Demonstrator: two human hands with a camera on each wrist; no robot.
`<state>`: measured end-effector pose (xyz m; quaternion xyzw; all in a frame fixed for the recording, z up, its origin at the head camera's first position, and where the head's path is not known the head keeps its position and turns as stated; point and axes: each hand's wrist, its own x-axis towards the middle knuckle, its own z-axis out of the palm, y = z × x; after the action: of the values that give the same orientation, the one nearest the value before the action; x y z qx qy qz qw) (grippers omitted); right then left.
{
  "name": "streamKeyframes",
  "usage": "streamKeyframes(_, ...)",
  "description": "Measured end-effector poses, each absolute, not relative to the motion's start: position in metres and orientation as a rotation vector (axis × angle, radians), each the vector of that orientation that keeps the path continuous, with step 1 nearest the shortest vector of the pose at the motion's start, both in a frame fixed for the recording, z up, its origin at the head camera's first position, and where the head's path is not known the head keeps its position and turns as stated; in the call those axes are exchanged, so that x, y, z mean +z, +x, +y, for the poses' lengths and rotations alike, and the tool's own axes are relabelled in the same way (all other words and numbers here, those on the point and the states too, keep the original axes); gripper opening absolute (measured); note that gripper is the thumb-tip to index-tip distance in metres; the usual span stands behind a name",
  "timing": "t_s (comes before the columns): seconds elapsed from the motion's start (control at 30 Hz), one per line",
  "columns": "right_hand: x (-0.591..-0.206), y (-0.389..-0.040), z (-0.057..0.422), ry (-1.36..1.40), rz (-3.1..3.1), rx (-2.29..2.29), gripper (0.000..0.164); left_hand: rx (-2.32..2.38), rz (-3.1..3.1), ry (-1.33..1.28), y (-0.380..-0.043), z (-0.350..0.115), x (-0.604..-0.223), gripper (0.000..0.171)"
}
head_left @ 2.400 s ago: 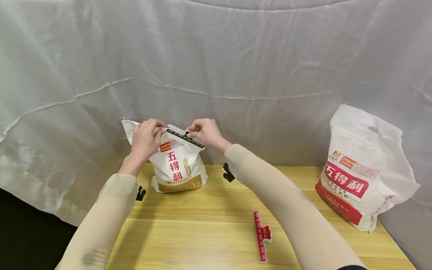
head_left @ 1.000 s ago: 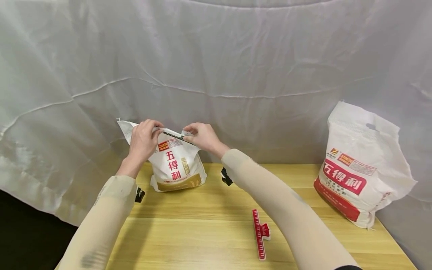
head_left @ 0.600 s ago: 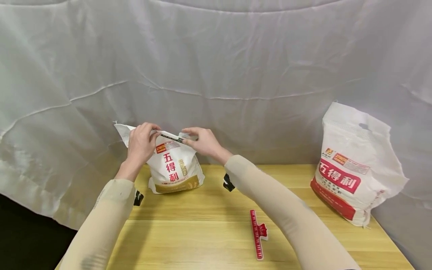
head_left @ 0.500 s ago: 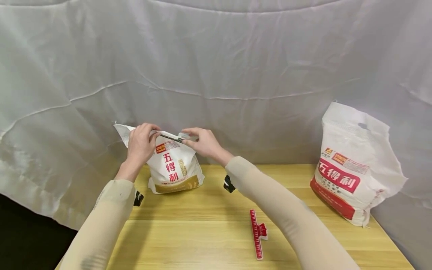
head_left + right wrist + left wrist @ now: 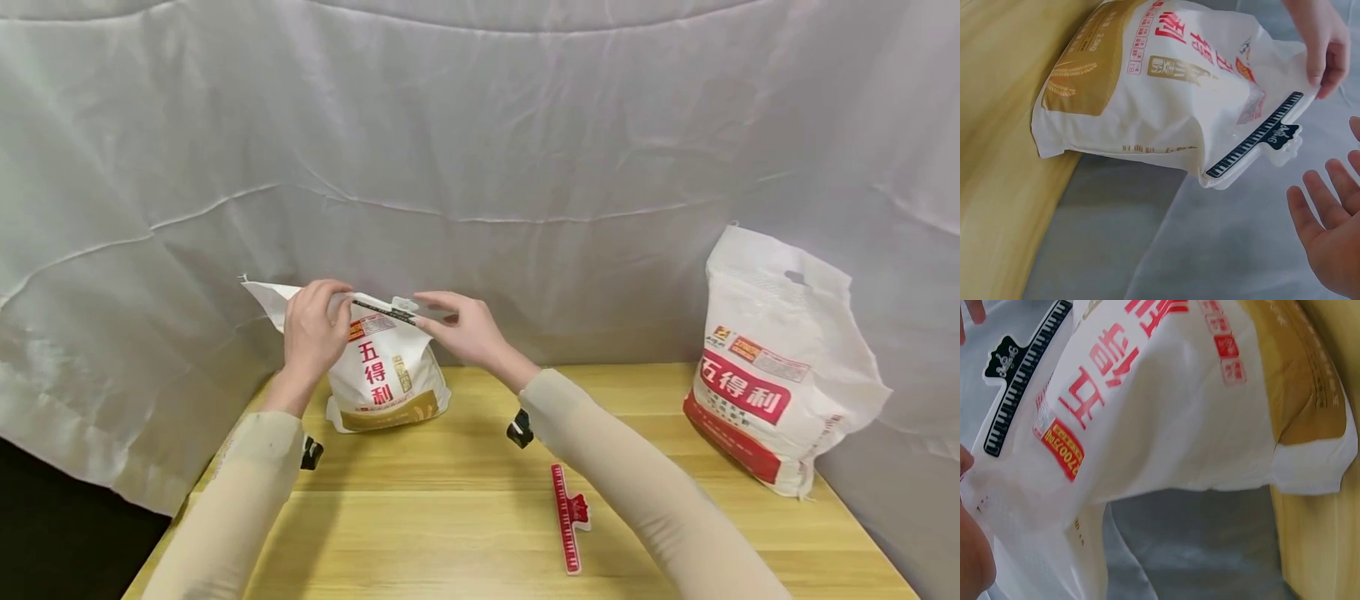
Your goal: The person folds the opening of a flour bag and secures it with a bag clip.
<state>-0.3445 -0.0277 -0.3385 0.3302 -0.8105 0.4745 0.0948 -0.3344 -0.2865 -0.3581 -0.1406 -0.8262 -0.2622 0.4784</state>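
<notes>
A white flour bag (image 5: 382,362) with red characters and a gold band stands at the back left of the table, its top folded over. Across the fold sits a black-and-white bag clip (image 5: 386,312) with a piano-key pattern. My left hand (image 5: 315,329) pinches the bag's top edge at the clip's left end, as the right wrist view also shows. Just off the clip's tab, my right hand (image 5: 468,329) is spread with its fingers apart, holding nothing; in the right wrist view the hand (image 5: 1335,237) faces the clip (image 5: 1260,140) across a gap.
On the wooden table (image 5: 420,533) lies a red piano-key clip (image 5: 567,521), near the right forearm. A second white flour bag (image 5: 780,375) with a red band stands at the right. A grey cloth (image 5: 525,125) hangs behind and along the sides.
My right hand has let go of the clip and drawn back to the right, its fingers opening. The clip stays on the bag, and the left hand keeps its pinch.
</notes>
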Motion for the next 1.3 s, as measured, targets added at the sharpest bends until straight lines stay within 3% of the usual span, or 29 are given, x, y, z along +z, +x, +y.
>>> streamKeyframes(0.83, -0.357, -0.315, 0.048, 0.855, -2.072, 1.655, 0.041, -0.947, -1.740, -0.238, -0.313, -0.241, -0.376, 0.055)
streamKeyframes(1.3, -0.368, -0.297, 0.099, 0.703, -2.016, 1.661, 0.042, -1.073, -1.683, -0.360, -0.303, -0.190, -0.390, 0.057)
